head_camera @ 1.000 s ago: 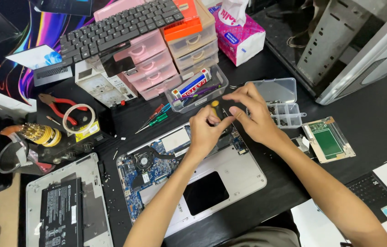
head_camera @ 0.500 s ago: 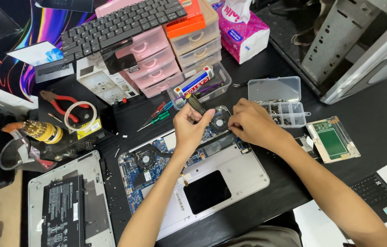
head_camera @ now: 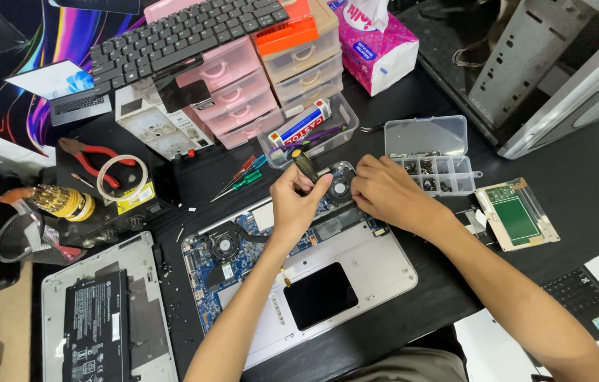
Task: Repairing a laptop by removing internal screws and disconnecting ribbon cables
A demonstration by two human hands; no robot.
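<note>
Two hands placed over opened silver laptop base (head_camera: 356, 265), black-handled screwdriver (head_camera: 306, 165) gripped by left hand (head_camera: 298, 201), right hand (head_camera: 388, 194) fingers curled on round black fan (head_camera: 342, 185).

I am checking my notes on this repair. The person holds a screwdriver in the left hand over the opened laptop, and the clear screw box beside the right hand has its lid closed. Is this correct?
Not quite. The head view shows the screw box with its lid open, not closed. The rest is right: the left hand holds the screwdriver over the opened laptop, and the box lies beside the right hand.
</note>
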